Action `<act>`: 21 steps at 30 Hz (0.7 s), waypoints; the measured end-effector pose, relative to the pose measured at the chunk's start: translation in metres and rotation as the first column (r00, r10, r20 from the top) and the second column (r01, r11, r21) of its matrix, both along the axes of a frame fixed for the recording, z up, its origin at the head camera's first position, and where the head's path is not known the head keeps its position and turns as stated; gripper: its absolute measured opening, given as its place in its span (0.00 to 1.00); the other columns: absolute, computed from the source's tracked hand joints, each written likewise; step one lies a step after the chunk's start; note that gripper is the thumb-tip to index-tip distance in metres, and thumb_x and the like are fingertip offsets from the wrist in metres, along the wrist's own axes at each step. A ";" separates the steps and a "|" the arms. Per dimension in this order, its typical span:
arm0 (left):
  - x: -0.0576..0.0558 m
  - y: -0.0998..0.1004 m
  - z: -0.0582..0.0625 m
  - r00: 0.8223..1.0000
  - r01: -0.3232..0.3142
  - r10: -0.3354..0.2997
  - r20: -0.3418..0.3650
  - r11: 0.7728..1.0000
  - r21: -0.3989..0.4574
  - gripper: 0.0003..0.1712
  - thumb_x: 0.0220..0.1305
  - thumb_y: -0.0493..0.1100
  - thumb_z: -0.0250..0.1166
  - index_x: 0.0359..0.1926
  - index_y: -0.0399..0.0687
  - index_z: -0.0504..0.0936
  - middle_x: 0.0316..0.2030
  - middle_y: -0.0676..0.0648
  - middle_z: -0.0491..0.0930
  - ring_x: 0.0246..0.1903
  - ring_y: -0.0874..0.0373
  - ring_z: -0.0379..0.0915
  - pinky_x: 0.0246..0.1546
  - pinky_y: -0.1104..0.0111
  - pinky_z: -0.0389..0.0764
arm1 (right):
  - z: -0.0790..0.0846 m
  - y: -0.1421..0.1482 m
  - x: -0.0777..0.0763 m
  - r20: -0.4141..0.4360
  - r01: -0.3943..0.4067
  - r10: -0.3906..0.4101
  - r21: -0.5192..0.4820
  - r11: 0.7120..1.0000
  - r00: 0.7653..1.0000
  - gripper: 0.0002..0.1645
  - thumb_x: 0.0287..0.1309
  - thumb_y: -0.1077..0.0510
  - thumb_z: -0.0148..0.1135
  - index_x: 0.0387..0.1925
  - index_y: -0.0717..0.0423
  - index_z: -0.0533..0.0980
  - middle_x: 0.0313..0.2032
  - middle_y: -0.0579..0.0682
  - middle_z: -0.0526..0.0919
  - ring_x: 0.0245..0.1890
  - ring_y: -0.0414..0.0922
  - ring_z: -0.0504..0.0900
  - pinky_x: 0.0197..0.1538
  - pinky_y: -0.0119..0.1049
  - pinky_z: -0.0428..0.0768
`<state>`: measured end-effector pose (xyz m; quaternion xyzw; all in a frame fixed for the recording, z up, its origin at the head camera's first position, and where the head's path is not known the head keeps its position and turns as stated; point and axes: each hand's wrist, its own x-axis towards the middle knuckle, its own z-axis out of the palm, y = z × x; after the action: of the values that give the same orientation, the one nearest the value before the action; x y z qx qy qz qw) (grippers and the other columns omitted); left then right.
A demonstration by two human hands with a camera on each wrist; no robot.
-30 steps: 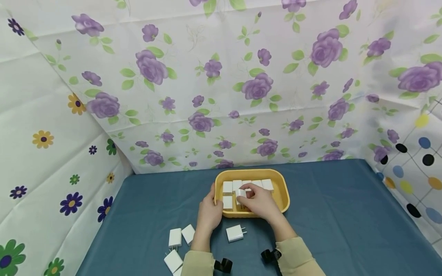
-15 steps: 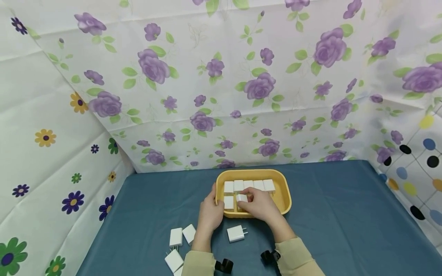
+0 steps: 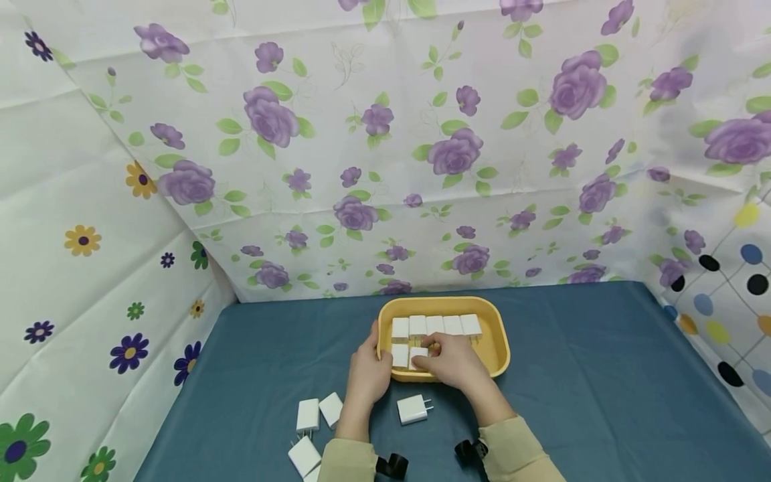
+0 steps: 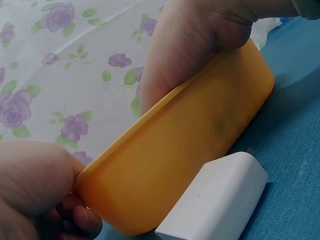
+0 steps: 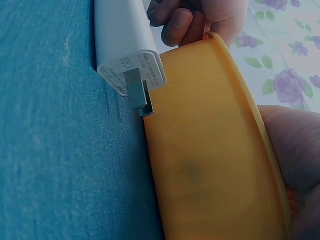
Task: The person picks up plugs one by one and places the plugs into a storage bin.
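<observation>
A yellow tray [image 3: 498, 328] on the table holds white plug-in chargers [image 3: 435, 325]: several in a back row, and one charger [image 3: 399, 355] at the front left. My left hand [image 3: 369, 376] grips the tray's left end; in the left wrist view its thumb is over the rim and its fingers curl outside the wall. Inside the tray, my right hand [image 3: 456, 362] pinches a white charger [image 3: 418, 355], beside the front-left one. The tray wall [image 5: 210, 130] hides the right fingertips from both wrist views.
A loose charger [image 3: 412, 409] lies just in front of the tray, metal prongs pointing right. Several more chargers [image 3: 308, 416] lie left of my left forearm, one partly hidden by the sleeve [image 3: 348, 460]. Blue cloth [image 3: 578, 375] covers the table; a flowered sheet [image 3: 361, 167] hangs behind.
The charger in my right hand has moved down and slightly left into the tray's front row, beside the front-left one. My left hand keeps its grip on the tray.
</observation>
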<state>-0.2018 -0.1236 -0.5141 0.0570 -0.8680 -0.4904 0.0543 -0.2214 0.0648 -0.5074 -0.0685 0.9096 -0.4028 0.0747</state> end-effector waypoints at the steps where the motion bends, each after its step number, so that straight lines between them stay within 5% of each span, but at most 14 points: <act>1: 0.000 0.000 0.000 1.000 -0.001 0.001 0.000 1.000 -0.001 0.39 0.72 0.34 0.58 0.82 0.39 0.63 0.71 0.34 0.74 0.71 0.38 0.71 0.69 0.43 0.72 | 0.000 0.000 0.000 0.003 -0.002 0.002 -0.002 1.000 1.000 0.26 0.64 0.44 0.75 0.57 0.54 0.85 0.30 0.46 0.83 0.24 0.45 0.79 0.31 0.41 0.78; 21: 0.001 0.000 -0.001 1.000 -0.009 0.009 0.007 1.000 0.003 0.39 0.72 0.34 0.58 0.82 0.39 0.63 0.71 0.34 0.75 0.70 0.38 0.72 0.67 0.43 0.74 | 0.000 -0.004 -0.001 0.023 0.103 -0.104 0.048 0.994 0.994 0.20 0.60 0.48 0.79 0.47 0.53 0.81 0.31 0.48 0.81 0.26 0.46 0.78 0.32 0.43 0.78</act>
<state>-0.2012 -0.1238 -0.5155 0.0627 -0.8672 -0.4912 0.0534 -0.2225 0.0608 -0.5076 -0.0144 0.9200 -0.3858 0.0671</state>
